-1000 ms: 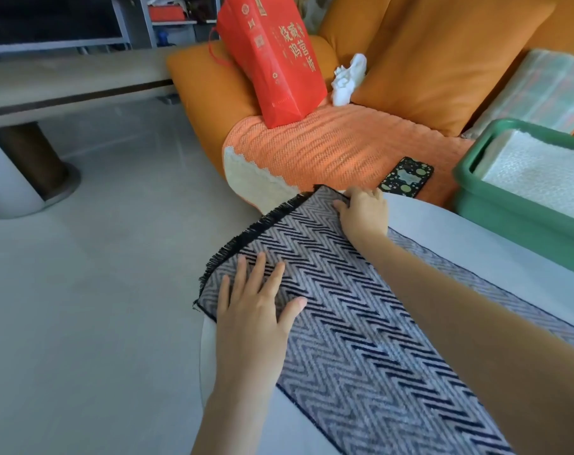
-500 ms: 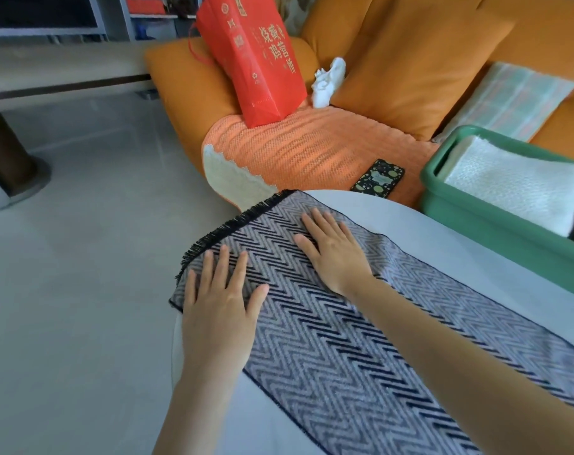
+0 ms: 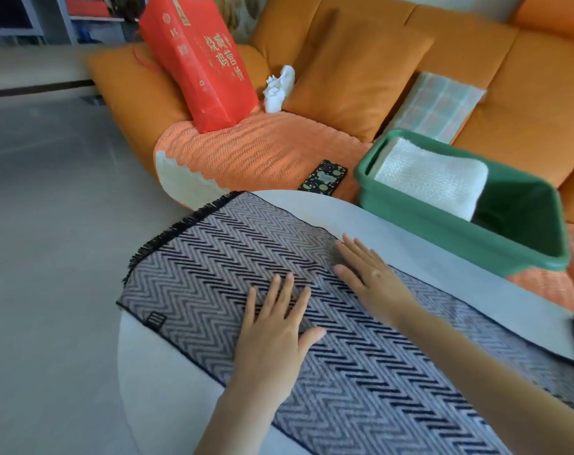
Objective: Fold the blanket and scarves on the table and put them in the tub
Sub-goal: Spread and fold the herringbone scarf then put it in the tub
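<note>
Inside the green tub (image 3: 443, 224) lies a folded white blanket (image 3: 433, 178).

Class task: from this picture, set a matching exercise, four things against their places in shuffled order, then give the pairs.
1. scarf
2. white blanket
3. red bag
4. phone

a. in the green tub
b. standing on the sofa
c. spread on the table
d. lying flat on the orange throw

Pairs: 1-c, 2-a, 3-b, 4-d

The red paper bag (image 3: 200, 60) bears large gold Chinese characters, too blurred to read with certainty. The scarf (image 3: 233, 254) has a small black tag (image 3: 155, 320), which is unreadable.
</note>
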